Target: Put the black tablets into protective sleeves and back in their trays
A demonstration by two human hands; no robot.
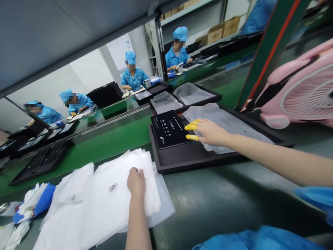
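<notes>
My left hand (136, 184) rests on a stack of white plastic bags (104, 201), its fingers bent and a little apart, with no bag lifted between them. Yellow finger cots cover several fingertips of my right hand (208, 132), which reaches over a black tray (179, 159). Its fingers are stretched and spread, the tips at the right edge of a flat black panel (169, 130) with white printing. This panel lies in the tray's left part, slightly askew against the rim. Beneath my right hand, a translucent bag (229, 125) covers the tray's other side.
Behind are more black trays with bagged items (192, 93) beside a green conveyor belt (122, 133). A pink fan (301, 86) stands right, near a green post (267, 52). A blue packet with crumpled white pieces (36, 201) lies left. Several co-workers in blue (134, 78) sit across the belt.
</notes>
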